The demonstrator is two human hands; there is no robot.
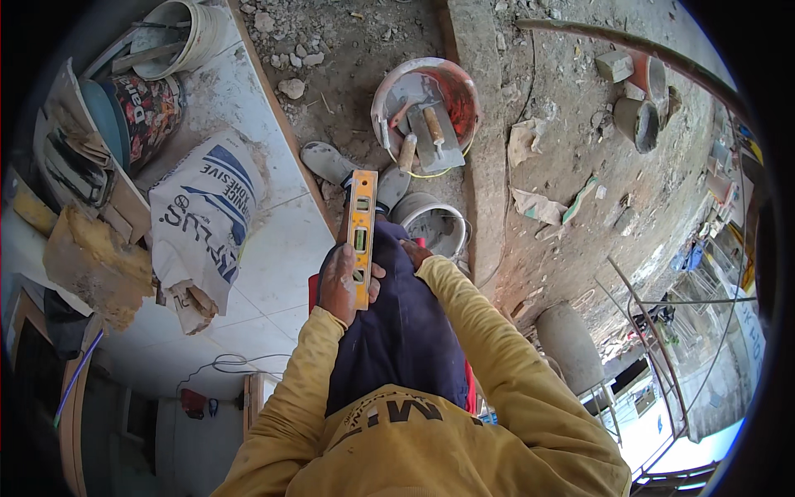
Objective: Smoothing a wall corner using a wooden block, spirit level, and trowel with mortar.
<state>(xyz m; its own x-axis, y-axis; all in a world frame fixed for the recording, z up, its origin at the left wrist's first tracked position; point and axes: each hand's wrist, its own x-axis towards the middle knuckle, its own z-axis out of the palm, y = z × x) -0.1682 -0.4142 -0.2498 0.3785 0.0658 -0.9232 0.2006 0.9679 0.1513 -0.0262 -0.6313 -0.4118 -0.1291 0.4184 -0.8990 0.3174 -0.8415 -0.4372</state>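
Level (362, 224) lies gripped near one end in the left hand (339, 286), probably so its vials (360, 240) show; whether the right hand (416, 253) grasps anything, I cannot tell.

Left hand (338, 284) curled, right hand (416, 253) by thigh (406, 311)

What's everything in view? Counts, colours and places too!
Spirit level: one, yellow, at centre
Large bucket: one, reddish, beyond shoes
Trowel: one, grey, at large bucket
Small bucket: one, whitish, right of shoes
Sack: one, white and blue, left
Plain bucket: one, white, upper left
Patterned bucket: one, black-red, upper left
Containers: several, grey and reddish, upper right
Stones: many, grey, upper middle
Edge clutter: uncountable, mixed, far right
Shoes: two, grey, above centre
Trousers: one, dark purple, centre
Sleeves: two, yellow, lower middle
Left hand: one, bare, gripping spirit level
Right hand: one, bare, at trousers
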